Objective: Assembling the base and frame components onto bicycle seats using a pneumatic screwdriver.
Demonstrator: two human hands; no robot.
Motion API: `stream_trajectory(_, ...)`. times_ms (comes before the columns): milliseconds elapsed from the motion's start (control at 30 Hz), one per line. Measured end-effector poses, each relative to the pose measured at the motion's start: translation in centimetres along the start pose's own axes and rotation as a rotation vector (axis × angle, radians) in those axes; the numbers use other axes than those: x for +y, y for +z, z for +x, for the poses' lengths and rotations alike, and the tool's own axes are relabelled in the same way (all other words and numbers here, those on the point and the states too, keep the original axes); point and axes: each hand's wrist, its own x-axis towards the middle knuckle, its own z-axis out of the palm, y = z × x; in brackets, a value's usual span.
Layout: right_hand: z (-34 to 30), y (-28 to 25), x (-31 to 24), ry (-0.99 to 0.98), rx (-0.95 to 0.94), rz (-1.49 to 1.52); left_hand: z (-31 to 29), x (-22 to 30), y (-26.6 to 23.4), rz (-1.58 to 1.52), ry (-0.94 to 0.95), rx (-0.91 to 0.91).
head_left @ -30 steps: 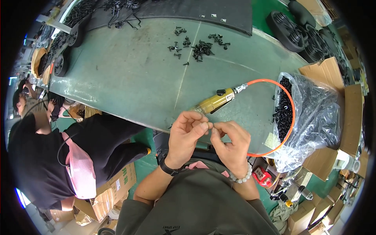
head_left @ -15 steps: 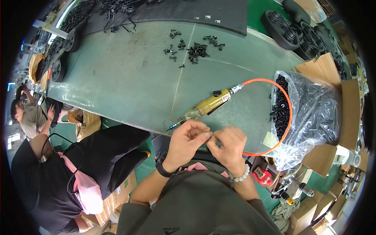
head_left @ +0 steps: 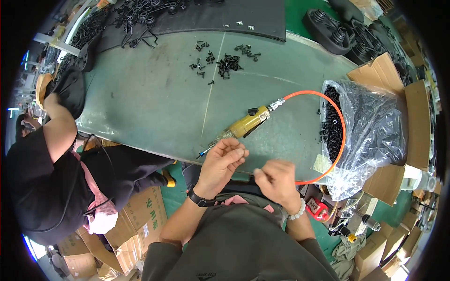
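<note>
My left hand (head_left: 220,164) is raised at the table's near edge, its fingers curled in and the thumb pressed to the fingertips. Whatever may be in that pinch is too small to make out. A short way to its right, my right hand (head_left: 277,183) is closed with the fingers curled under, slightly blurred; its inside is hidden. Just beyond the left hand lies a yellow pneumatic screwdriver (head_left: 244,125), its bit pointing to the near left. An orange air hose (head_left: 346,133) loops from its back end. Small black screws (head_left: 229,64) lie loose farther back on the green table (head_left: 154,84).
On the right, a cardboard box (head_left: 416,126) holds a clear plastic bag (head_left: 370,122) with many black screws (head_left: 332,126). Black moulded parts (head_left: 328,33) stand at the far right. A co-worker (head_left: 51,154) at the left reaches to a black part (head_left: 70,91). A red bottle (head_left: 317,209) stands below the table edge.
My hands, fingertips together before, have parted; the right one has moved right and slightly down. The co-worker has turned and now reaches an arm over the table's left end.
</note>
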Motion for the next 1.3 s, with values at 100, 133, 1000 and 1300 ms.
stream_trajectory(100, -0.8, 1.6, 0.2, 0.125, -0.017, -0.009, 0.5, 0.0, 0.4, 0.470, 0.173, 0.092)
stream_trajectory(133, -1.0, 2.0, 0.1, 0.233, 0.052, 0.044, 0.7, 0.3, 0.5, 0.473, 0.177, 0.094)
stream_trajectory(1000, 0.6, 2.4, 0.1, 0.441, 0.764, 1.269, -2.8, 1.3, 3.4, 1.446, 1.103, -0.013)
stream_trajectory(1300, 0.4, 0.2, -1.0, 0.261, 0.733, 1.230, -1.6, -1.1, -2.5, 0.532, 0.133, -0.084)
